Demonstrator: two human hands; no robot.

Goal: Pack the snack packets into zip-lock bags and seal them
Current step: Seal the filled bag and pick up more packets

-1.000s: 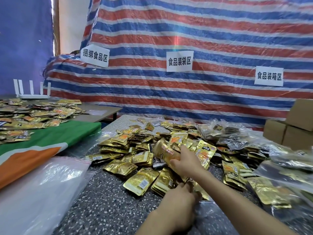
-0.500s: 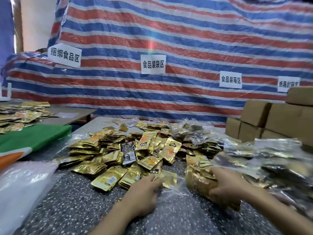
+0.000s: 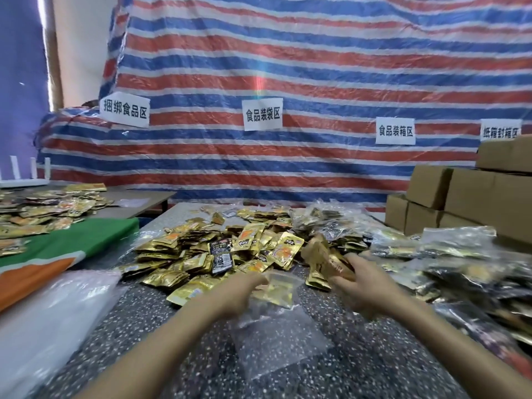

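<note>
A heap of gold snack packets [image 3: 218, 251] covers the middle of the speckled table [image 3: 149, 335]. A clear zip-lock bag [image 3: 279, 338] lies flat in front of me with a gold packet [image 3: 277, 292] showing at its mouth. My left hand [image 3: 233, 295] grips the bag's mouth edge. My right hand [image 3: 362, 280] holds a bunch of gold packets [image 3: 322, 266] just right of the bag's opening, tilted toward it.
Filled zip-lock bags [image 3: 454, 263] pile up on the right, with brown cartons [image 3: 449, 197] behind them. A stack of empty clear bags [image 3: 46, 321] lies at the left, beside a green and orange cloth [image 3: 66, 243]. A striped tarp [image 3: 288, 82] hangs behind.
My right hand has lifted its bunch of packets from the right side toward the bag's mouth. My left hand has raised the bag's mouth, and a packet now shows inside it.
</note>
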